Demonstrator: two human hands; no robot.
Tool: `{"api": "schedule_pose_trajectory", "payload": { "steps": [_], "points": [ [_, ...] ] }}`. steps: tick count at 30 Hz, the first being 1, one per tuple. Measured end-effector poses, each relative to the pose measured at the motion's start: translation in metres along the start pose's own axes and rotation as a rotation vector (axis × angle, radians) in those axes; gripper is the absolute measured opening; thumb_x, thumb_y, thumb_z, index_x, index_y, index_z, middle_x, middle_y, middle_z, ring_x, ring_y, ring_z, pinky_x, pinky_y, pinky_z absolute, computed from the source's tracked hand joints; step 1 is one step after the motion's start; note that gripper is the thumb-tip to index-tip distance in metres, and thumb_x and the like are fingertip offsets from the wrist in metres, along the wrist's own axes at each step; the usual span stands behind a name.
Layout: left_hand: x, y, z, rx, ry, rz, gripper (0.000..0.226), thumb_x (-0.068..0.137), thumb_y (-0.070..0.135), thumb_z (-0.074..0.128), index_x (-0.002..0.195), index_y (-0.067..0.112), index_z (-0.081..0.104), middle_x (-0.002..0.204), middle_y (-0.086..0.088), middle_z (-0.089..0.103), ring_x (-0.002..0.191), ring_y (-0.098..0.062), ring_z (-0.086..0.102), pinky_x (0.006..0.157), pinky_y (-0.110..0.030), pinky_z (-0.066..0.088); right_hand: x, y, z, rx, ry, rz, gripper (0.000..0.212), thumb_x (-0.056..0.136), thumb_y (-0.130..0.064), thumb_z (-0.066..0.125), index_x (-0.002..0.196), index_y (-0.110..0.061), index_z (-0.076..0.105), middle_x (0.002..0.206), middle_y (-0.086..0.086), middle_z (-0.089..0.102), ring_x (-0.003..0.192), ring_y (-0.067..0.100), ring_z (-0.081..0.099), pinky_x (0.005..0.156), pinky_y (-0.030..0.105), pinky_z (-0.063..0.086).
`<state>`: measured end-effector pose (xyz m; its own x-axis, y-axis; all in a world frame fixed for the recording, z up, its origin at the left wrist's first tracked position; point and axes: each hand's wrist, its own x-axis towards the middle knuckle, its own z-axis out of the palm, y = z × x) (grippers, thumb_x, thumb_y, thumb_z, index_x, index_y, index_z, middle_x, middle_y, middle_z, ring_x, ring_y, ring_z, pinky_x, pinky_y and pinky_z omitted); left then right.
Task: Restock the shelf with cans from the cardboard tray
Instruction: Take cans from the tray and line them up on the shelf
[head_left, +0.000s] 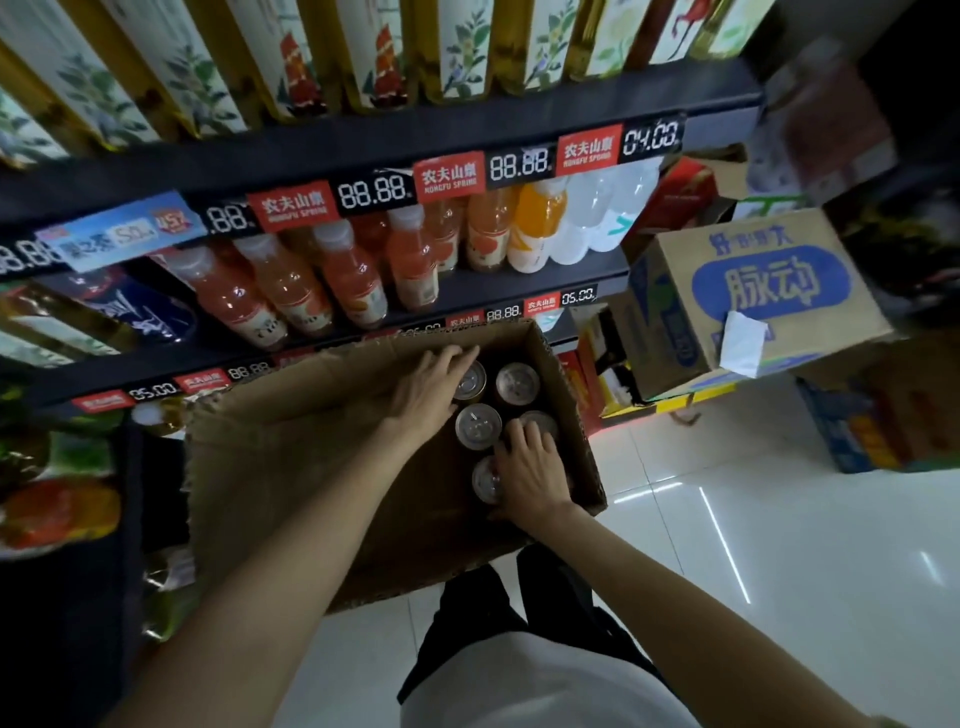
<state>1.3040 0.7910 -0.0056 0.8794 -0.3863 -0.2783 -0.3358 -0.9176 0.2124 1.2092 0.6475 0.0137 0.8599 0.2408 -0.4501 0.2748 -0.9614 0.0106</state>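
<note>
Open brown cardboard tray (291, 467) standing on the glossy white tiled floor (779, 545) against the foot of a dark shelf unit (363, 135), one long side torn ragged. Five round metal-topped cans bunched upright in the tray's right end, the rest of its bottom bare.

Left hand (431, 387) reaching in from the left, fingers stretched over the far left can (471, 382) and touching its top and side; whether curled round it or merely laid on it, cannot tell. Far right can (516, 383) standing free just beside it. Middle left can (478, 425) untouched between the two hands.

Right hand (530, 467) lower in the tray, fingertips set on the lid of the middle right can (539, 421), thumb side against the nearest can (487, 480); grip unclear, partly hidden by the hand itself. Hands apart, each on a different can.

Pink and orange plastic juice bottles (332, 280) lined up on the shelf above the tray, red and black price tags (447, 176) along the shelf edges. Tan cardboard box with a blue oval label (753, 296) stacked to the right.
</note>
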Motion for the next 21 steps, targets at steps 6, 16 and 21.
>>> {"api": "schedule_pose_trajectory", "payload": {
  "steps": [6,16,21],
  "points": [
    [-0.013,-0.004,-0.007,0.084,0.013,-0.063,0.068,0.082,0.020,0.068,0.140,0.018,0.031,0.139,-0.009,0.030,0.106,-0.028,0.054,0.079,-0.036,0.047,-0.003,0.010,-0.005,0.124,0.035,-0.038,0.070,0.072,-0.044,0.071,0.126,-0.011,0.042,0.129,0.014,0.040,0.120,0.033,0.037,0.100,0.038,0.031],
    [-0.122,-0.031,-0.036,-0.765,0.258,-0.436,0.062,0.075,0.012,0.075,0.128,0.014,0.043,0.124,0.000,0.047,0.115,-0.013,0.046,0.086,-0.012,0.035,-0.037,0.054,-0.108,1.322,0.024,-0.022,0.047,0.064,-0.013,0.084,0.096,-0.022,0.051,0.090,-0.010,0.059,0.084,0.011,0.058,0.068,0.020,0.048],
    [-0.155,-0.010,-0.105,-1.092,0.590,-0.431,0.054,0.071,0.028,0.077,0.119,0.026,0.051,0.107,0.017,0.054,0.095,0.000,0.057,0.072,-0.005,0.046,-0.037,0.050,-0.174,1.594,-0.022,-0.194,0.036,0.068,-0.033,0.077,0.101,-0.031,0.063,0.105,-0.004,0.068,0.100,0.015,0.064,0.085,0.031,0.050]
  ]
}}
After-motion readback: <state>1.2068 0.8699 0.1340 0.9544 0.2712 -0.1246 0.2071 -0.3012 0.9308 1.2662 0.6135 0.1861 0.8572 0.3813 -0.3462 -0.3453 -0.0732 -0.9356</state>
